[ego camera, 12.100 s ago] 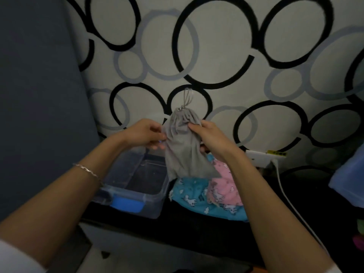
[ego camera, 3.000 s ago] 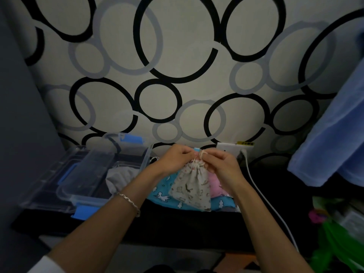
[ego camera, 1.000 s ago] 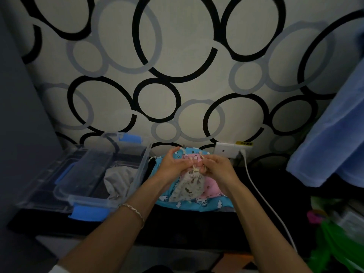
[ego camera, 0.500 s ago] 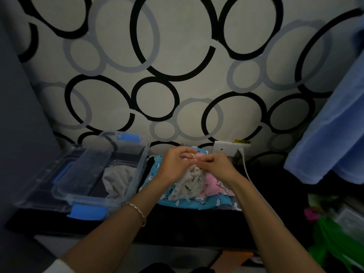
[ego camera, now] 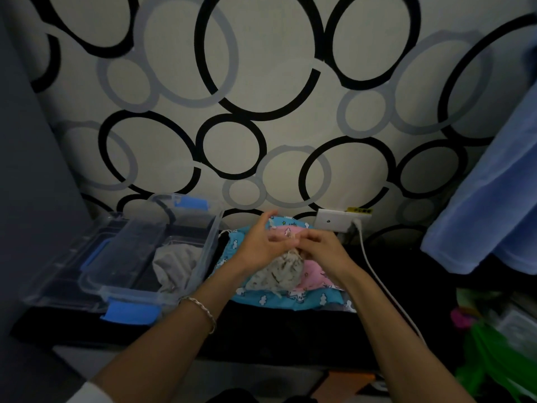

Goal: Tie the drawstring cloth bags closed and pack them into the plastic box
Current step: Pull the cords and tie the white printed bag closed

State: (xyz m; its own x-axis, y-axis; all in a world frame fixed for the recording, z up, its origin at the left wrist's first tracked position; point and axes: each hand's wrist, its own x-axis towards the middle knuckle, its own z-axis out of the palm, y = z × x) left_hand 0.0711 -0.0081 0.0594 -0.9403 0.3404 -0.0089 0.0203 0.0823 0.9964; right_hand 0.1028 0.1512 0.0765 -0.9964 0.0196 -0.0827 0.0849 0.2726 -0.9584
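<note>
A small cream patterned bag (ego camera: 276,274) lies on a pink bag (ego camera: 315,276) and a blue printed bag (ego camera: 261,299) on the dark shelf. My left hand (ego camera: 258,247) and my right hand (ego camera: 322,247) meet just above its gathered neck, and their fingertips pinch the thin drawstring (ego camera: 290,235). The fingers are blurred by motion. A clear plastic box (ego camera: 209,245) with blue latches stands to the left, with a grey bag (ego camera: 174,264) lying inside it.
The box's clear lid (ego camera: 58,274) lies left of the box. A white wall socket (ego camera: 331,221) with a white cable (ego camera: 377,274) sits behind my right hand. Blue cloth (ego camera: 494,199) hangs at the right, and green clutter (ego camera: 494,344) lies below it.
My hands have stayed at the cream bag's neck, working the drawstring. My left hand's fingers have lifted and spread slightly. The bag has sunk lower onto the pink and blue bags.
</note>
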